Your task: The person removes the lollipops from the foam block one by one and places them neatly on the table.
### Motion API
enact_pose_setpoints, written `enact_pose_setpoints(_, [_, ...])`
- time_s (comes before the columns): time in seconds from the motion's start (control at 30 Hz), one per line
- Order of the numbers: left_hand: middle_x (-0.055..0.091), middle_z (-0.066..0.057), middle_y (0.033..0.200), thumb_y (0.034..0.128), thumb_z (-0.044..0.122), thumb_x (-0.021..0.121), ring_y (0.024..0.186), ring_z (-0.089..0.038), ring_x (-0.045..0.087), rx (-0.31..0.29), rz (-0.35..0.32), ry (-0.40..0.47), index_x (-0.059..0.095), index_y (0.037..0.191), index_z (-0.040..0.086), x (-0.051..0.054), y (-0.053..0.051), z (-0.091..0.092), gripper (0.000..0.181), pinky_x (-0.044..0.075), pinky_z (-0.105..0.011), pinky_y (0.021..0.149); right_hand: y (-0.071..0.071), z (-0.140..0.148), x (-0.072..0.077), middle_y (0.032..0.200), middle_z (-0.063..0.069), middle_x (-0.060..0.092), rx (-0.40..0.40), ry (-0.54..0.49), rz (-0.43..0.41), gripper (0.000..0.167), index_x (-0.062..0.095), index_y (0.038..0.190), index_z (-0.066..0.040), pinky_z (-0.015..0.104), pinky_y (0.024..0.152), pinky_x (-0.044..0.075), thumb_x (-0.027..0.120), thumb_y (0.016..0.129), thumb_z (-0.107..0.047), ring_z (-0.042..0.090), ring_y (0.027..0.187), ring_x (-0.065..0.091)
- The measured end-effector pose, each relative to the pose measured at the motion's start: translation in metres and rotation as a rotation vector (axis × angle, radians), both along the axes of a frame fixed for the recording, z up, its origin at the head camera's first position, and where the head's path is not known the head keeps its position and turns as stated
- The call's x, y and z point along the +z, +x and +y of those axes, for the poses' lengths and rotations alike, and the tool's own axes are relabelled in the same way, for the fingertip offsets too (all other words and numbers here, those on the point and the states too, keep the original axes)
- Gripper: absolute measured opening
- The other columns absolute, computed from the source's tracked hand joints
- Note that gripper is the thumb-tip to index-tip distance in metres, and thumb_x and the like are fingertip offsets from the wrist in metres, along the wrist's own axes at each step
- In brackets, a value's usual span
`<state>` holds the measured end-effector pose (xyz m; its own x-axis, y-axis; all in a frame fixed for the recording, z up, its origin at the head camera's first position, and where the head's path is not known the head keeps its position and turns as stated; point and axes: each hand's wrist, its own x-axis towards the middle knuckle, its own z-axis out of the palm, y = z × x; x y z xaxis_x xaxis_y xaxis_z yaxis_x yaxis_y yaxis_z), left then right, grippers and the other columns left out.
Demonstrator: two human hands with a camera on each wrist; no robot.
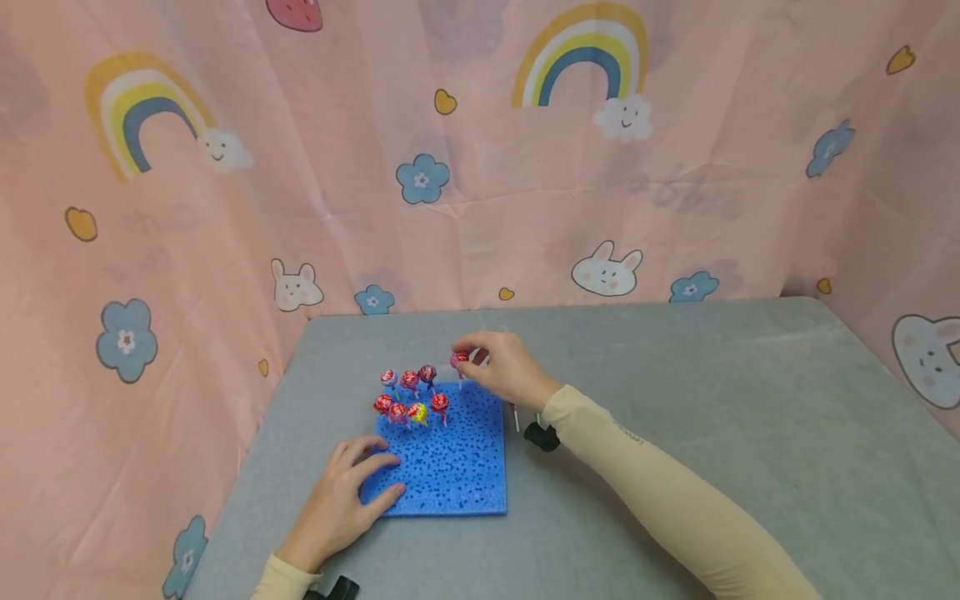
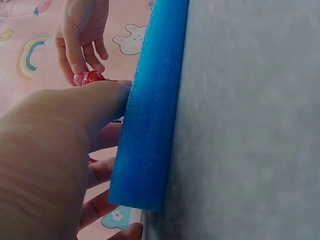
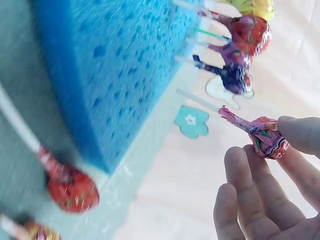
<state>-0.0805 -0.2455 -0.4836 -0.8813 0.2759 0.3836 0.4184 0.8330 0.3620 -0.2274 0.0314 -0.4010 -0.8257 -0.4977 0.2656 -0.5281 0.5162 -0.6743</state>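
Observation:
My right hand (image 1: 506, 367) pinches a pink-and-red wrapped lollipop (image 3: 270, 137) by its candy head, above the back right corner of a blue foam board (image 1: 450, 467). In the right wrist view its white stick points toward the board, the tip apart from the foam. Several wrapped lollipops (image 1: 409, 381) stand upright in the board's back left part, in two rows; one is yellow (image 1: 417, 412). At the board's front left, my left hand (image 1: 341, 500) rests with spread fingers. Its thumb (image 2: 107, 97) touches the foam edge in the left wrist view.
Beside the board's right edge, partly under my right arm, a red lollipop (image 3: 74, 189) and a yellow-and-red one (image 3: 42, 232) lie on the grey table (image 1: 675, 375). A pink patterned curtain (image 1: 480, 233) hangs behind the table. Black wrist straps (image 1: 542, 437) show at my wrists.

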Motion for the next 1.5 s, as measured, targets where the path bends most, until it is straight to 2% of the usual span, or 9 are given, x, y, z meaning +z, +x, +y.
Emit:
enact_pose_setpoints(0.17, [0.065,0.0,0.129,0.0844,0.033,0.088,0.119,-0.021,0.056,0.002,-0.023,0.004,0.078,0.112,0.023,-0.001,0.001,0.001,0.031,0.057,-0.049,0.093,0.0,0.022,0.0,0.114,0.005,0.076,-0.04,-0.017,0.018,0.027,0.074,0.124,-0.007,0.031,0.079,0.059,0.073,0.098,-0.017,0.02,0.096,0.069])
enact_pose_setpoints(0.47, [0.065,-0.002,0.127,0.0828,0.027,0.089,0.117,-0.022,0.056,-0.01,0.015,0.022,0.078,0.11,0.021,-0.001,0.0,0.0,0.03,0.056,-0.05,0.091,0.001,0.066,-0.003,0.112,0.006,0.076,-0.105,-0.037,0.049,0.028,0.074,0.122,-0.005,0.042,0.087,0.059,0.076,0.096,-0.014,0.021,0.096,0.07])
enact_pose_setpoints(0.87, [0.065,-0.002,0.128,0.084,0.027,0.088,0.119,-0.023,0.056,-0.007,-0.008,0.021,0.079,0.112,0.02,0.002,0.001,0.001,0.03,0.056,-0.05,0.092,0.01,0.11,-0.012,0.11,0.008,0.077,-0.208,-0.007,0.044,0.029,0.074,0.122,-0.004,0.04,0.084,0.058,0.078,0.094,-0.011,0.022,0.095,0.069])
enact_pose_setpoints(1.1, [0.065,-0.002,0.128,0.0838,0.027,0.089,0.12,-0.024,0.056,0.006,-0.022,0.012,0.079,0.112,0.02,0.001,0.001,-0.001,0.031,0.056,-0.051,0.093,0.014,0.124,-0.015,0.109,0.008,0.077,-0.232,0.02,0.05,0.029,0.074,0.122,-0.004,0.045,0.084,0.059,0.078,0.094,-0.012,0.023,0.094,0.069])
enact_pose_setpoints(1.2, [0.065,-0.002,0.128,0.0837,0.028,0.089,0.12,-0.024,0.056,0.012,-0.028,0.006,0.079,0.113,0.02,0.001,0.002,-0.001,0.032,0.056,-0.051,0.093,0.015,0.127,-0.016,0.109,0.007,0.077,-0.242,0.029,0.048,0.029,0.075,0.121,-0.004,0.042,0.083,0.059,0.078,0.094,-0.014,0.022,0.093,0.068])
enact_pose_setpoints(1.4, [0.065,-0.001,0.129,0.0838,0.028,0.089,0.12,-0.024,0.056,0.014,-0.032,0.007,0.078,0.113,0.021,0.001,0.001,-0.001,0.031,0.056,-0.051,0.094,0.018,0.131,-0.018,0.101,0.004,0.076,-0.25,0.043,0.04,0.023,0.077,0.116,-0.005,0.029,0.073,0.053,0.075,0.097,-0.019,0.019,0.085,0.062])
enact_pose_setpoints(1.5, [0.064,-0.001,0.13,0.084,0.028,0.088,0.12,-0.024,0.056,0.012,-0.032,0.008,0.078,0.113,0.021,0.001,0.001,-0.001,0.031,0.056,-0.051,0.094,0.017,0.132,-0.02,0.096,0.003,0.075,-0.253,0.049,0.035,0.018,0.078,0.111,-0.007,0.028,0.072,0.051,0.074,0.098,-0.019,0.018,0.084,0.061])
